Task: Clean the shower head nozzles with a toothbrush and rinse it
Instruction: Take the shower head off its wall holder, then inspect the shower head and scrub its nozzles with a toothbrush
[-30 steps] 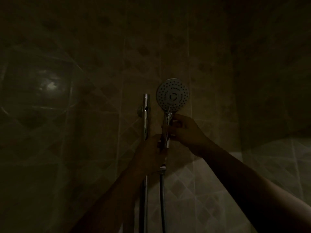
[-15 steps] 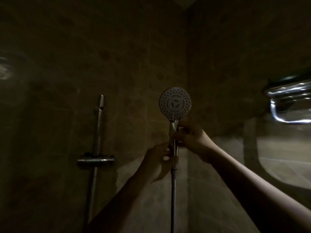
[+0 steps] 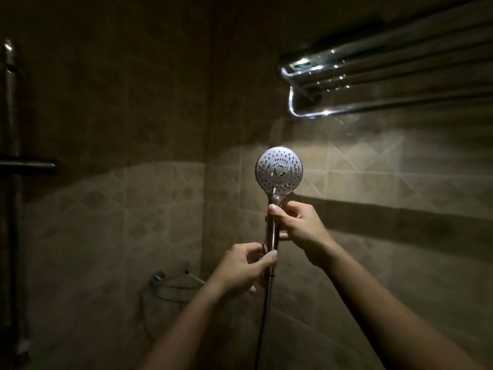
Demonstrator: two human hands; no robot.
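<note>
While the slide rail (image 3: 10, 108) has slid to the far left edge, a chrome towel rack (image 3: 373, 76) now fills the upper right. The right hand (image 3: 298, 225) grips the upper handle of the round, dotted shower head (image 3: 279, 169); the left hand (image 3: 245, 265) pinches its base above the hose (image 3: 264, 316). Diamond-patterned wall tiles (image 3: 160, 222) back a wire corner basket (image 3: 176, 287).

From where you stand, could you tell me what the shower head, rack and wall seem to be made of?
Shower head: pale matte face, likely plastic; shiny handle, metal or chromed plastic.
Rack: polished chrome-like metal, with sharp glints.
Wall: beige ceramic-looking tiles with visible grout lines.
</note>
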